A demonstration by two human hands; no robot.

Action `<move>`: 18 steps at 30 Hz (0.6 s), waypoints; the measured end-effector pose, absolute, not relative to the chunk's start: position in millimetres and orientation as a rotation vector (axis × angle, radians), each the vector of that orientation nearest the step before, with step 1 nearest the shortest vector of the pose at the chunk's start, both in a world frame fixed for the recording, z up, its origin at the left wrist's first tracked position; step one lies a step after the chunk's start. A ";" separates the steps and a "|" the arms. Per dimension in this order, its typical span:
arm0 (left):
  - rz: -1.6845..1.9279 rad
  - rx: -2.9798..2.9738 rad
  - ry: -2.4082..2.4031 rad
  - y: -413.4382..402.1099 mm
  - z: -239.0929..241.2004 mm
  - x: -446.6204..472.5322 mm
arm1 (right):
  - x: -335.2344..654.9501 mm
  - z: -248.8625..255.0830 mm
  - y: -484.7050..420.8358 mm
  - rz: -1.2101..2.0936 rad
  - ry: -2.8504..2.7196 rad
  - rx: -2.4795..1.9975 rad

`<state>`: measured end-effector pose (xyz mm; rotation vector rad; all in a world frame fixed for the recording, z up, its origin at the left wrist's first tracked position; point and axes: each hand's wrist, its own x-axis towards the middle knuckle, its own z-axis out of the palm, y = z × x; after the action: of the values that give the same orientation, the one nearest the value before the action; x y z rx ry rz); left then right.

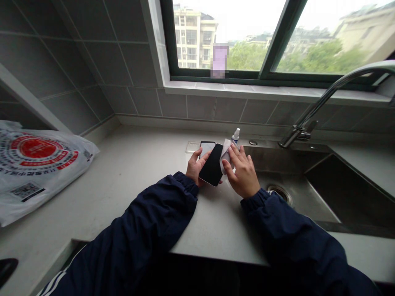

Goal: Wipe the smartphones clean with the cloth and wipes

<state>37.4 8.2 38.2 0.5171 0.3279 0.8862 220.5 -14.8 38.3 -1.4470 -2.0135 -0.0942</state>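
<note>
"Leaning in here, I can see the left hand (pixel 194 167) partly closed around a dark phone (pixel 211 169), fingertips showing at its far edge."

"And where is that phone, exactly?"

"Between the two hands, tilted, black face up, over the worktop (pixel 148 168). I can't tell whether its lower end touches the surface."

"What about the right hand (pixel 246 176)?"

"Half closed, fingers bent, with a white cloth (pixel 225 153) under them. The cloth lies against the phone's upper right side and covers that corner."

"Anything close by?"

"A pale-screened device (pixel 207 146) lies just behind the phone, partly hidden, and a clear case (pixel 191 147) sits beside it on the left. A small white-capped bottle (pixel 236 134) stands behind the right fingers, so its lower part is hidden from me."

"And further out?"

"The steel sink (pixel 311 201) and its curved tap (pixel 321 103) are to the right; a printed plastic bag (pixel 40 172) lies well apart on the left."
</note>
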 end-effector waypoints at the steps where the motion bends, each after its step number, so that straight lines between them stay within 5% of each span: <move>1: 0.892 0.514 0.330 8.1 38.3 37.7 | 220.4 37.7 -14.6 -0.092 -2.016 -1.441; 18: 1.164 0.295 0.344 14.4 38.1 37.3 | 212.9 44.1 -27.7 0.180 -2.309 -1.039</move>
<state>37.3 14.4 38.1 0.2946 0.3443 1.1644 212.9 -27.7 44.1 -1.0390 -2.3087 0.1801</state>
